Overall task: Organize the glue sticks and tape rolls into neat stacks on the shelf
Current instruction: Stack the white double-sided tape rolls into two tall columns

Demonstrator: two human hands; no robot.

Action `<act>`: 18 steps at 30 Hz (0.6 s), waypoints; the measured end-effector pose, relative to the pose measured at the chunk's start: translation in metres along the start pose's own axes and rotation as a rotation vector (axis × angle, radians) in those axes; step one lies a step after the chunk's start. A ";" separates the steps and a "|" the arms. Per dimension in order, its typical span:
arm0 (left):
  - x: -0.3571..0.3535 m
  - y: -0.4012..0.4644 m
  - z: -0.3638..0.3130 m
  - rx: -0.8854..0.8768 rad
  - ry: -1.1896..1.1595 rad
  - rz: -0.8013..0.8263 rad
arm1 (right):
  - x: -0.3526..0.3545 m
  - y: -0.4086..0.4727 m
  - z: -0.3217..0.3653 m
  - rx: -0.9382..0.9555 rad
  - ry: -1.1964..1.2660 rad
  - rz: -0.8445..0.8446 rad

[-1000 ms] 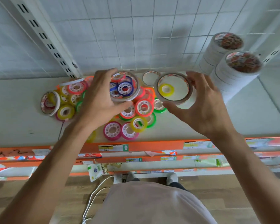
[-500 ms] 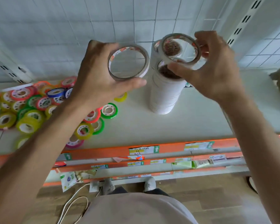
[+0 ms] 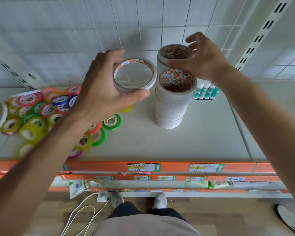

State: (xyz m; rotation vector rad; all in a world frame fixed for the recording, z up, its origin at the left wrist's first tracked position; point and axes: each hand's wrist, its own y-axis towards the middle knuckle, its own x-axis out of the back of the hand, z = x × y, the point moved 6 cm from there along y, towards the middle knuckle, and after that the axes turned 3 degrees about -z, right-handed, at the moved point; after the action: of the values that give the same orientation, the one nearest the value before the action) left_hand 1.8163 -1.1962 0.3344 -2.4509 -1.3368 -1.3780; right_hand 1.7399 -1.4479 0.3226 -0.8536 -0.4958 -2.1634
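Note:
My left hand [image 3: 102,90] grips a white tape roll [image 3: 152,73] held in the air, just left of two tall stacks of white tape rolls. The front stack [image 3: 171,106] stands on the white shelf [image 3: 203,142]; the rear stack [image 3: 175,52] is right behind it. My right hand [image 3: 204,59] hovers at the top of the rear stack with fingers spread and nothing in it. Several white-and-green glue sticks [image 3: 205,91] stand upright to the right of the stacks. A loose pile of small coloured tape rolls [image 3: 39,114] lies on the shelf's left.
The shelf has an orange front edge [image 3: 109,166] with price labels. A white tiled wall [image 3: 126,23] and slotted uprights [image 3: 260,34] stand behind. Lower shelves, a white cable [image 3: 78,212] and my feet show below.
My right hand has set its tape roll on top of the rear stack and let go. My left hand still holds its roll, now lower and nearer the stacks.

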 end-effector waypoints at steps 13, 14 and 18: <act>-0.011 0.009 -0.002 0.010 -0.023 0.006 | 0.002 0.004 0.000 -0.003 -0.016 0.043; -0.012 0.009 -0.002 0.011 -0.024 0.007 | 0.002 0.004 0.001 0.000 -0.024 0.048; -0.012 0.009 0.000 0.025 -0.024 0.002 | 0.002 0.005 0.005 0.019 -0.064 0.049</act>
State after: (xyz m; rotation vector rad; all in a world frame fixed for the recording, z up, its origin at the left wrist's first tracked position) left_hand 1.8190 -1.2098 0.3291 -2.4600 -1.3472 -1.3275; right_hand 1.7449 -1.4498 0.3278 -0.9172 -0.5209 -2.0896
